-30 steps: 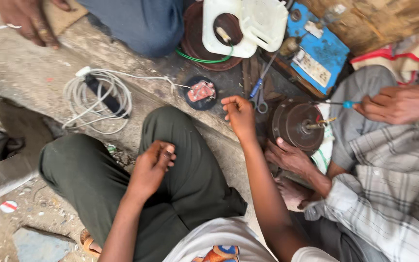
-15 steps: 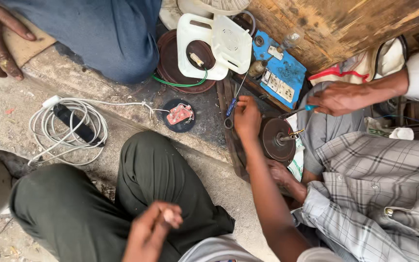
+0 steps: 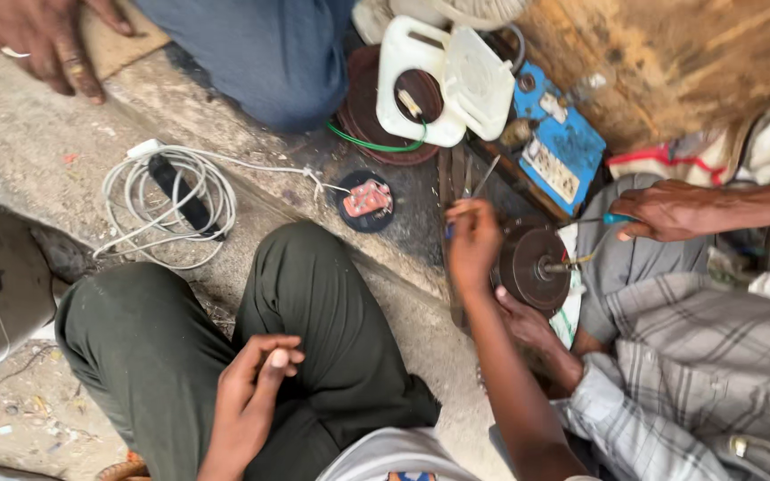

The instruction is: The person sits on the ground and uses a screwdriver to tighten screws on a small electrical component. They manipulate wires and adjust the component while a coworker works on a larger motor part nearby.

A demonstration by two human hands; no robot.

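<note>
Right hand [image 3: 472,242], centre frame, fingers pinched on a thin metal tool [image 3: 479,183] beside the dark round motor part [image 3: 532,265], which a co-worker's hand [image 3: 528,321] steadies from below. Left hand [image 3: 256,379], lower centre, loosely curled and holding nothing, rests on the knee.

I looked down on a roadside repair workshop: a dismantled motor [image 3: 532,264], coiled cable [image 3: 167,205] and parts littered bare concrete ground [image 3: 28,151].
</note>
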